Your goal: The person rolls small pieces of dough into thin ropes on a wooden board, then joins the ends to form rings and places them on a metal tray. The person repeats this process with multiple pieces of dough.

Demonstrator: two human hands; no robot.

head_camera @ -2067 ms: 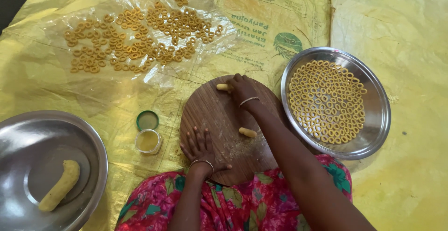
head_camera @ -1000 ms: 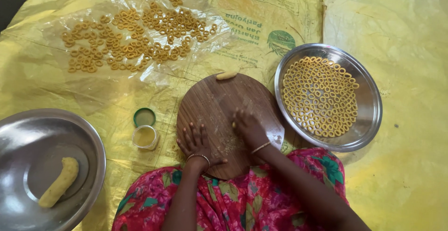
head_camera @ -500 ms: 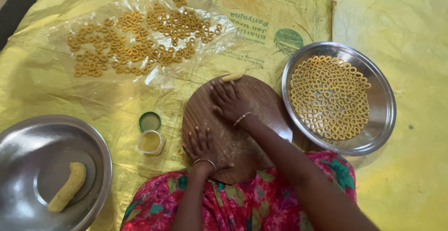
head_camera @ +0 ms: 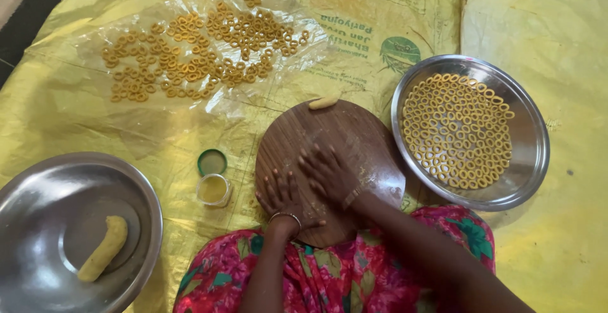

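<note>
Both hands, left (head_camera: 282,198) and right (head_camera: 328,172), flat with fingers spread on round wooden board (head_camera: 354,137); beyond, yellow printed sack (head_camera: 380,28) with round green emblem (head_camera: 400,52).

Steel bowl (head_camera: 38,193) with dough log (head_camera: 103,248), small oil jar (head_camera: 214,189), green lid (head_camera: 212,162).

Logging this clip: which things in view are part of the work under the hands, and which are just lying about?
In the work:
left hand and right hand, flat on the round wooden board
small dough piece at the board's far edge

Lying about:
steel plate of dough rings
rings on clear plastic sheet
steel bowl with dough roll
small open jar, green lid
</note>
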